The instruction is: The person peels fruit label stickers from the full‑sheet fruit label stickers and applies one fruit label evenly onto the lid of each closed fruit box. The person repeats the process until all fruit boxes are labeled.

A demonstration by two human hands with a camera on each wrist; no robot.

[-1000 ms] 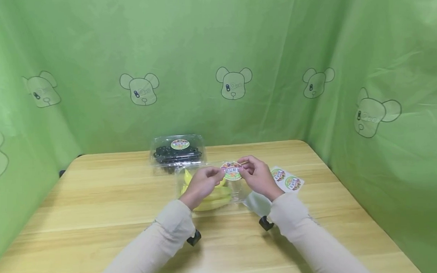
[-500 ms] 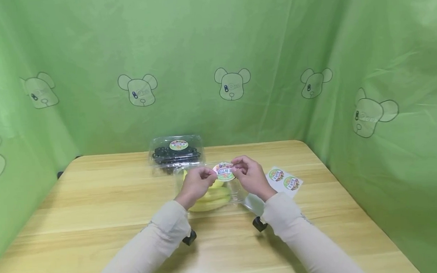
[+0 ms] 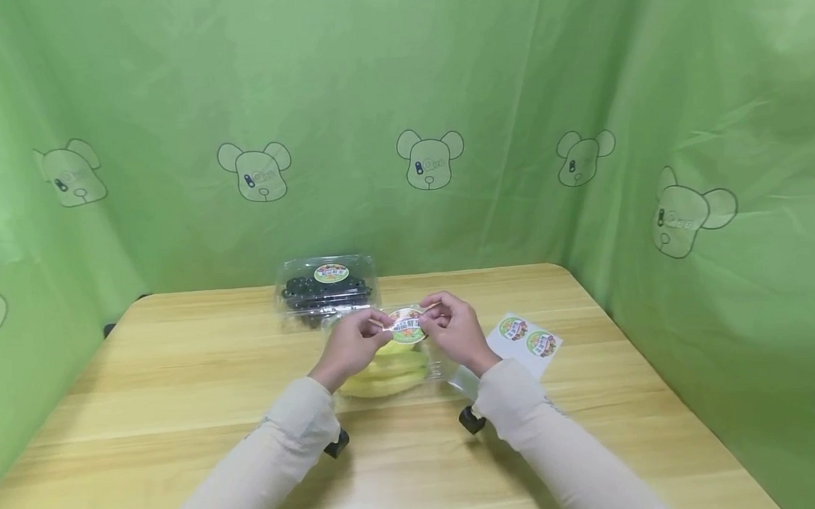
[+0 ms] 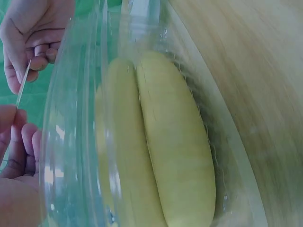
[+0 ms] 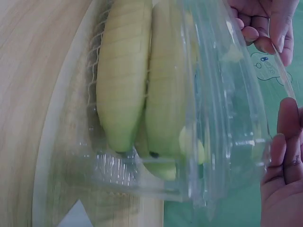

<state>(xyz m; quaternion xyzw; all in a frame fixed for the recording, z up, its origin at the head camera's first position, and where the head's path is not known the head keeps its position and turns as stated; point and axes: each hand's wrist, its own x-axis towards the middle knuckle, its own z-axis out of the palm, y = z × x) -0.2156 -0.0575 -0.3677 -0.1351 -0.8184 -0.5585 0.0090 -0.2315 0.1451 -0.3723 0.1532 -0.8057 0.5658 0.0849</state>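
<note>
A round fruit-print sticker (image 3: pixel 408 328) is held by its two side edges above a clear plastic box (image 3: pixel 437 369) of yellow bananas (image 3: pixel 385 379). My left hand (image 3: pixel 348 345) pinches the left edge between thumb and finger. On the other edge, my right hand (image 3: pixel 456 334) has the same kind of pinch. Both wrist views show the sticker edge-on, as a thin pale strip (image 4: pixel 22 85) between the fingertips, apart from the box lid (image 5: pixel 236 118). The lid lies over the bananas; part of the box is hidden behind my hands.
Behind, to the left, stands another clear box (image 3: pixel 293 272) of dark fruit with a similar sticker (image 3: pixel 331 274) on its lid. A white backing sheet (image 3: pixel 534 362) with two stickers lies right of my right hand. Green curtains (image 3: pixel 347 77) surround the wooden table (image 3: pixel 202 351).
Both hands have moved left with the sticker between them, from the right part of the banana box to over the bananas. The boxes and backing sheet stay in place.
</note>
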